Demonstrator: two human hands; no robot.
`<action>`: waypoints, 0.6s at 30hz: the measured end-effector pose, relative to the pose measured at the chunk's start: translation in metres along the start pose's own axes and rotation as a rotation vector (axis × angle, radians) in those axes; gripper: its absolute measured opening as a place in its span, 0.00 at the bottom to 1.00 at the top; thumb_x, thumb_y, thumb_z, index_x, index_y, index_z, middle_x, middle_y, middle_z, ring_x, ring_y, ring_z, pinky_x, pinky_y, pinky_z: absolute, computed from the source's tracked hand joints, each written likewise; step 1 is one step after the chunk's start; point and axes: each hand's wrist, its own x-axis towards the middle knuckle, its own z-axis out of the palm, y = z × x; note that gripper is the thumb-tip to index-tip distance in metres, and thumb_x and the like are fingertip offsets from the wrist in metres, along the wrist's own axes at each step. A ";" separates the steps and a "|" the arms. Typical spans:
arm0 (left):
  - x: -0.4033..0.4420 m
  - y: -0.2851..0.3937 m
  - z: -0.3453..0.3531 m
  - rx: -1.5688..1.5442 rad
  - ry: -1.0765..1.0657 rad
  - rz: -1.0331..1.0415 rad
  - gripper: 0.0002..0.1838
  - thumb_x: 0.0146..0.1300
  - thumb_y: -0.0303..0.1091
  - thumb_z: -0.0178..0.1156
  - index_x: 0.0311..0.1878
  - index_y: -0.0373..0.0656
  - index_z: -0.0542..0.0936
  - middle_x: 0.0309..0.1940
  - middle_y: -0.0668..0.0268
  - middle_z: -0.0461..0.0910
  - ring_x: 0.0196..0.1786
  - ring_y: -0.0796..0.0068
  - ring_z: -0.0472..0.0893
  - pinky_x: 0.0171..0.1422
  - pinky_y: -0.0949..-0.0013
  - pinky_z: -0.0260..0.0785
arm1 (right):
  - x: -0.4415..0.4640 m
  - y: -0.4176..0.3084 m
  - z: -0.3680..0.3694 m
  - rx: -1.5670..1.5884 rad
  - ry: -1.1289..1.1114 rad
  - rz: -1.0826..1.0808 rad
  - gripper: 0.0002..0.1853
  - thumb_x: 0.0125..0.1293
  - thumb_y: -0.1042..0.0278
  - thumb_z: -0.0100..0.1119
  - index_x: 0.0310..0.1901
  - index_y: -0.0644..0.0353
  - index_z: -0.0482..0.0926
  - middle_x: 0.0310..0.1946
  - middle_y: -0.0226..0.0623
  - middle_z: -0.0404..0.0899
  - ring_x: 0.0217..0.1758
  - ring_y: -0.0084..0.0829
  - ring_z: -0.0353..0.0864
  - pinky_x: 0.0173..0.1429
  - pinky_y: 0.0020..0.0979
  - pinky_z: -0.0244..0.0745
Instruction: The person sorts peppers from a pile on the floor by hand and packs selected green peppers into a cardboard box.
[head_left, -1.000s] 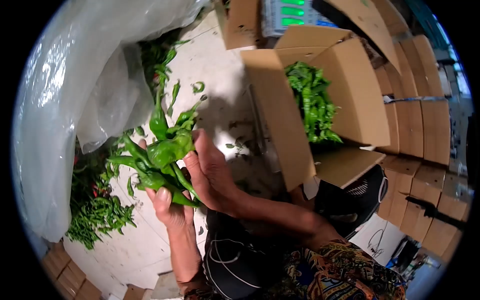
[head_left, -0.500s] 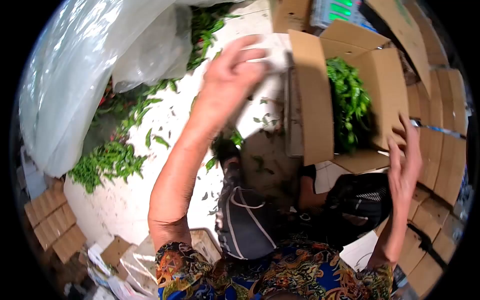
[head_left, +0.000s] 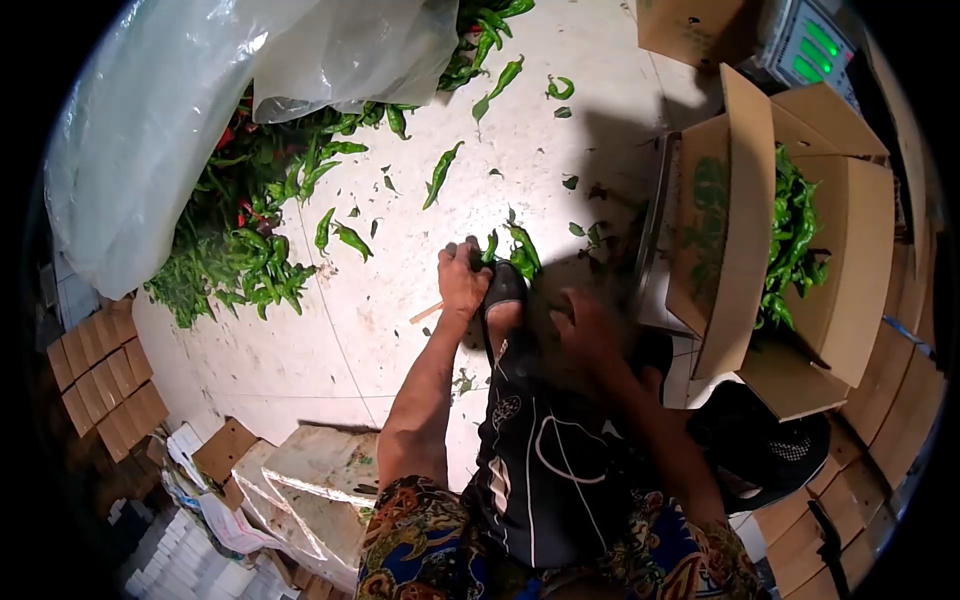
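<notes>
My left hand (head_left: 463, 282) is down at the floor beside the toe of a dark shoe (head_left: 505, 287), its fingers curled near a small green pepper (head_left: 490, 247); what it holds, if anything, is hidden. Another green pepper (head_left: 524, 250) lies just past the shoe tip. In shadow to the right of the shoe, my right hand (head_left: 585, 322) is dark and blurred, and its grip cannot be made out. Green peppers (head_left: 790, 240) partly fill an open cardboard box (head_left: 868, 270) at the right.
A heap of green and some red peppers (head_left: 265, 265) lies at the left, partly under clear plastic sheeting (head_left: 160, 140). Loose peppers and leaf bits dot the floor (head_left: 350, 330). A lit scale display (head_left: 815, 50) is at the upper right; a dirty foam box (head_left: 325, 460) sits lower left.
Both hands have come down to the floor around the shoe. The peppers they held a second ago are out of them. The view has shifted, so the box appears farther right.
</notes>
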 end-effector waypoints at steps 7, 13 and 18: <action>0.044 0.001 -0.036 -0.163 0.020 -0.113 0.25 0.49 0.31 0.65 0.50 0.43 0.69 0.42 0.48 0.79 0.43 0.44 0.80 0.49 0.51 0.73 | 0.079 -0.009 0.042 -0.375 -0.056 -0.087 0.33 0.56 0.65 0.60 0.62 0.68 0.65 0.55 0.56 0.71 0.57 0.53 0.72 0.62 0.43 0.70; 0.136 0.011 -0.053 0.220 0.224 0.103 0.21 0.51 0.30 0.64 0.50 0.41 0.75 0.41 0.52 0.76 0.44 0.48 0.76 0.49 0.50 0.71 | 0.098 -0.003 0.084 -0.431 0.052 -0.067 0.29 0.42 0.71 0.62 0.50 0.66 0.68 0.47 0.51 0.69 0.52 0.51 0.72 0.54 0.45 0.71; 0.153 0.014 -0.040 0.397 0.087 0.098 0.20 0.49 0.32 0.65 0.48 0.43 0.76 0.41 0.52 0.79 0.44 0.48 0.78 0.46 0.51 0.72 | 0.097 0.018 0.082 -0.079 0.093 0.023 0.26 0.49 0.72 0.56 0.52 0.67 0.66 0.43 0.61 0.68 0.42 0.62 0.74 0.48 0.51 0.73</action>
